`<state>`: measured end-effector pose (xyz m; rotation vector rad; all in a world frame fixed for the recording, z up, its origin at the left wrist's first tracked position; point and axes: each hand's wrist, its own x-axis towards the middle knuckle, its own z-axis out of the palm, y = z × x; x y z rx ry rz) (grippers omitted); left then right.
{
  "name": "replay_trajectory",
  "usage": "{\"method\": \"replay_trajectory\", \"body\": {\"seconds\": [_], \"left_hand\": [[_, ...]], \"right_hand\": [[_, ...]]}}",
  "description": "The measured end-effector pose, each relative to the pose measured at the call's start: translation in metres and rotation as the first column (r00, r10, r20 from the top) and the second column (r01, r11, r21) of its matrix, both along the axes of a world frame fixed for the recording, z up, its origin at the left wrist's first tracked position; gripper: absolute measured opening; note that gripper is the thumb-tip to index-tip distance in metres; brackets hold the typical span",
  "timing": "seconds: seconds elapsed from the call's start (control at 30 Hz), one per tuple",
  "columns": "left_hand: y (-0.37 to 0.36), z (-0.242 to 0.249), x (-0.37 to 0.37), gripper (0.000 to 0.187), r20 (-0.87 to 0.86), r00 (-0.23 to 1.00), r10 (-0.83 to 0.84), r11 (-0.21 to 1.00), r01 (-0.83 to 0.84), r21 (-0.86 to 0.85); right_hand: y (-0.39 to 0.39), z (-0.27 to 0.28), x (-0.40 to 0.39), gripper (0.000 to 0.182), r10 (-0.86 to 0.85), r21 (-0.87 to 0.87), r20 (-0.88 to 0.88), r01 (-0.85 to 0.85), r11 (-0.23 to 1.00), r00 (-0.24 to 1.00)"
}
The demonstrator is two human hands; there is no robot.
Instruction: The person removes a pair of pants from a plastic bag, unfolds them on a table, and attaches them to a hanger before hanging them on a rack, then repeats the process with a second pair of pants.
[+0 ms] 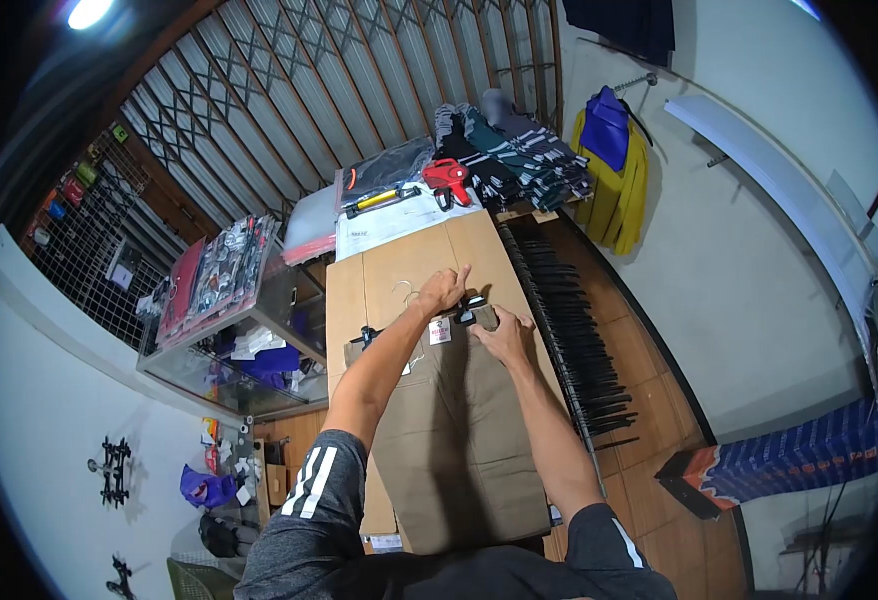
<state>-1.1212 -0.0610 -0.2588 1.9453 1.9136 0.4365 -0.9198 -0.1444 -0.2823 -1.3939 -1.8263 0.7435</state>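
Observation:
Brown trousers (459, 430) lie along a cardboard-topped table (399, 265), waistband away from me, with a white tag (440, 331) near the top. A clip hanger lies at the waistband; its metal hook (405, 291) shows left of my left hand, and one black clip (367, 335) is at the left corner. My left hand (443, 290) is closed above the hanger, and what it holds, if anything, is hidden. My right hand (504, 335) grips the right corner of the waistband, beside another black clip (473, 308).
Beyond the cardboard lie a red tape dispenser (446, 177), a yellow tool (384, 199) and folded clothes (519, 150). A row of black hangers (569, 340) runs along the right side. A glass case (279, 330) with packaged garments (219, 275) stands left.

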Motion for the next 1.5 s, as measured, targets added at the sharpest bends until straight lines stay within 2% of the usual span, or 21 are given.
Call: {"method": "replay_trajectory", "body": {"seconds": [0.07, 0.17, 0.27, 0.37, 0.57, 0.8, 0.97, 1.07, 1.17, 1.27, 1.3, 1.37, 1.43, 1.5], "left_hand": [[0.0, 0.007, 0.0, 0.084, 0.143, 0.989, 0.032, 0.993, -0.015, -0.119], [0.001, 0.0, -0.001, 0.086, 0.155, 0.988, 0.025, 0.995, -0.01, -0.096], [0.006, -0.005, -0.003, 0.083, 0.148, 0.984, 0.098, 0.994, -0.09, -0.058], [0.01, -0.009, -0.006, 0.078, 0.079, 0.989, 0.125, 0.98, -0.136, 0.146], [0.008, 0.007, -0.007, 0.072, 0.175, 0.955, 0.238, 0.93, -0.276, 0.244], [-0.005, 0.006, 0.008, 0.069, 0.128, 0.976, 0.174, 0.933, -0.205, 0.297], [-0.014, -0.001, 0.016, 0.065, 0.077, 0.987, 0.142, 0.947, -0.158, 0.278], [-0.015, -0.017, 0.016, 0.063, 0.026, 0.992, 0.123, 0.936, -0.125, 0.33], [-0.035, 0.01, 0.025, 0.056, 0.086, 0.973, 0.213, 0.959, -0.225, 0.17], [-0.067, 0.012, 0.024, 0.043, 0.318, 0.941, 0.115, 0.915, -0.225, 0.336], [-0.081, 0.012, 0.021, 0.041, 0.33, 0.932, 0.148, 0.885, -0.274, 0.377], [-0.116, 0.011, 0.004, 0.038, 0.362, 0.908, 0.211, 0.813, -0.368, 0.451], [-0.155, -0.001, -0.022, 0.04, 0.275, 0.874, 0.4, 0.713, -0.485, 0.507], [-0.193, -0.018, -0.052, 0.055, 0.179, 0.766, 0.618, 0.617, -0.613, 0.493]], "right_hand": [[0.002, -0.002, 0.0, 0.053, 0.017, -0.053, -0.05, -0.019, 0.998, 0.999], [0.002, 0.002, -0.001, 0.048, 0.027, -0.07, -0.1, -0.034, 0.997, 0.995], [0.006, -0.009, -0.003, 0.041, 0.045, -0.023, -0.14, -0.048, 0.999, 0.989], [0.008, -0.012, -0.002, 0.037, 0.048, -0.004, -0.153, -0.049, 0.999, 0.987], [0.01, -0.016, -0.001, 0.035, 0.065, -0.016, -0.174, -0.069, 0.998, 0.983], [0.012, -0.018, -0.001, 0.03, 0.063, -0.018, -0.249, -0.07, 0.997, 0.966], [0.014, -0.022, -0.003, 0.032, 0.025, 0.018, -0.227, -0.022, 1.0, 0.974], [0.014, -0.02, -0.003, 0.034, 0.041, 0.007, -0.191, -0.041, 0.999, 0.981], [0.011, -0.015, -0.003, 0.035, 0.02, 0.001, -0.211, -0.02, 1.0, 0.977], [0.013, -0.024, -0.006, 0.036, 0.011, 0.055, -0.264, 0.004, 0.998, 0.964], [0.015, -0.028, -0.007, 0.037, 0.014, 0.081, -0.28, 0.009, 0.997, 0.96], [0.015, -0.025, -0.002, 0.043, 0.024, 0.053, -0.152, -0.016, 0.998, 0.988], [0.013, -0.021, 0.002, 0.048, 0.038, 0.025, -0.058, -0.036, 0.999, 0.998], [0.011, -0.017, 0.003, 0.051, 0.058, 0.006, -0.002, -0.058, 0.998, 0.998]]}}
